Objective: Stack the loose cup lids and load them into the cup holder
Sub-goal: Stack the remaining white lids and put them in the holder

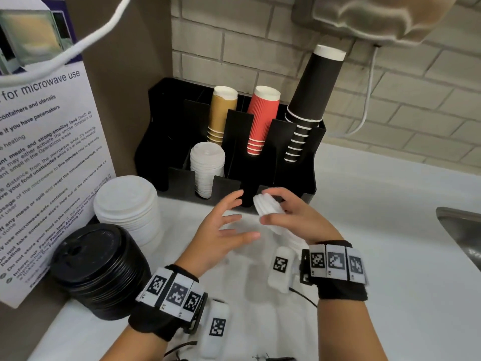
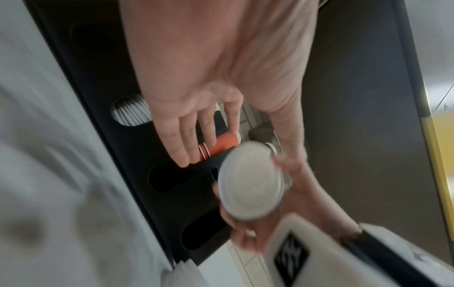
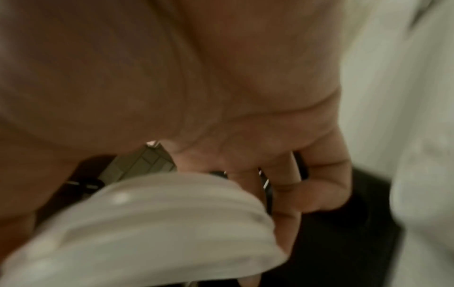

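A: Right hand [image 1: 294, 217] has a small stack of white lids [image 1: 268, 207], fingers curled over the far side and thumb underneath, just in front of the black cup holder [image 1: 182, 178].

B: Which way does the stack point?

A: It's tipped over. The long axis runs roughly sideways and slightly away, one flat round face turned toward the left hand; the left wrist view shows that disc face-on.

B: And the left hand [image 1: 221, 235]?

A: Holding nothing, fingers spread and straight, palm toward the stack, just beside it with a small gap.

B: What's in the holder?

A: A tall white lid column [image 1: 207, 168] stands upright in a front slot, left of the hands. Behind it, upside-down tan cups [image 1: 221, 113], red cups [image 1: 261, 121] and black cups [image 1: 312, 100] lean in the back slots.

B: On the counter?

A: A white lid pile [image 1: 127, 204] and a black lid pile [image 1: 99, 269] sit upright at left, touching, on the white counter [image 1: 390, 230].
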`<state>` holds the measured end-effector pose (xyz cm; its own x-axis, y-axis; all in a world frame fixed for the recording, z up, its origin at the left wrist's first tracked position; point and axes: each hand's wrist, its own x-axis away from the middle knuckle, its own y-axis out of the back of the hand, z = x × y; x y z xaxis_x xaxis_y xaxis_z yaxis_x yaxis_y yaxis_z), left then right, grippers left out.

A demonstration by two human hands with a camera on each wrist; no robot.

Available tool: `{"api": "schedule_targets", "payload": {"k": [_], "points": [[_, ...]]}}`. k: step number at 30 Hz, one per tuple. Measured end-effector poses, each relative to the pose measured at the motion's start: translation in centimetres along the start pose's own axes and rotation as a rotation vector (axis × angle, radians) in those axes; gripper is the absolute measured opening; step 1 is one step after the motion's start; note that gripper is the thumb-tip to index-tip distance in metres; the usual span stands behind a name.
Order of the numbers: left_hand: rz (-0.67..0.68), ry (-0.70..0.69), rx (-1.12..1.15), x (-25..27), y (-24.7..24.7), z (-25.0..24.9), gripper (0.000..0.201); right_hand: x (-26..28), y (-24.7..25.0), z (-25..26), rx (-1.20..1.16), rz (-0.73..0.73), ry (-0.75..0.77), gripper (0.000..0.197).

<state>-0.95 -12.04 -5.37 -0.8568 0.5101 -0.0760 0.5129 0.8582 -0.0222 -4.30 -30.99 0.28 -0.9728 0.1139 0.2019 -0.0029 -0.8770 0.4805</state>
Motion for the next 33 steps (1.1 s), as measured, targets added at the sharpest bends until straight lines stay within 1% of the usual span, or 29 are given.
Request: {"api": "schedule_targets", "payload": {"k": [2,4,7,10,14,19,24,27,29,31,33], "points": [[0.030,-0.024,0.063,-0.1,-0.4,0.0,0.088,-0.1,-1.2,0.8,-0.101,0.082,0.059,0.057],[0.009,-0.056,0.119,-0.2,-0.4,0.0,0.085,-0.3,-1.9,1.2,-0.149,0.124,0.105,0.055],[-0.018,-0.094,0.126,-0.3,0.1,0.0,0.080,-0.4,-1.9,1.2,-0.188,0.154,0.143,0.054],[-0.034,-0.112,0.112,-0.2,0.6,0.1,0.081,-0.6,-1.8,1.2,-0.203,0.169,0.163,0.055],[-0.089,-0.126,0.085,-0.2,0.7,0.1,0.084,-0.8,-1.9,1.4,-0.212,0.191,0.192,0.059],[-0.114,-0.115,0.081,-0.2,0.9,0.1,0.083,-1.1,-2.0,1.5,-0.208,0.173,0.198,0.059],[-0.118,-0.122,0.090,-0.3,1.1,0.2,0.081,-1.4,-2.3,1.7,-0.197,0.183,0.215,0.053],[-0.119,-0.123,0.099,-0.3,1.4,0.2,0.086,-1.8,-2.5,2.1,-0.174,0.184,0.233,0.052],[-0.154,-0.135,0.139,-0.3,1.5,0.2,0.089,-2.5,-2.4,2.9,-0.152,0.177,0.258,0.051],[-0.213,-0.134,0.161,-0.2,1.7,0.3,0.086,-3.8,-2.1,4.2,-0.104,0.115,0.305,0.052],[-0.268,-0.128,0.140,-0.1,1.8,0.3,0.078,-5.8,-1.9,5.9,-0.027,0.011,0.376,0.055]]}}
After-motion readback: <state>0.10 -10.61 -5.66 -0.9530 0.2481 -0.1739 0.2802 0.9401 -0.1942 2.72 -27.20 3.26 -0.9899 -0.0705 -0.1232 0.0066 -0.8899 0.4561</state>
